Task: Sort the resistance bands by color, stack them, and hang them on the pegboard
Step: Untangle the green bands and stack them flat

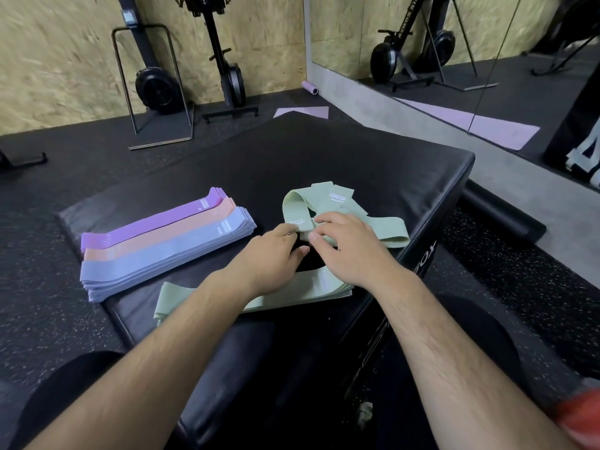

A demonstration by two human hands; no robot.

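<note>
Pinching green band (293, 206): left hand (272, 251) and right hand (350, 248), both palm-down, fingers curled.

Left hand (272, 251) and right hand (352, 246) meet, fingers curled, forearms extended.

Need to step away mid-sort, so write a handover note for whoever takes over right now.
Left hand: pinches one band end in the green tangle.
Right hand: fingers curled on the same tangle.
Done: purple stack, orange stack and blue stack lie side by side on the left of the pad. A green stack is started nearest the person, partly under the forearms.
Left: flatten the tangled greens onto the green stack, then hang all four stacks. No pegboard is in view.
</note>
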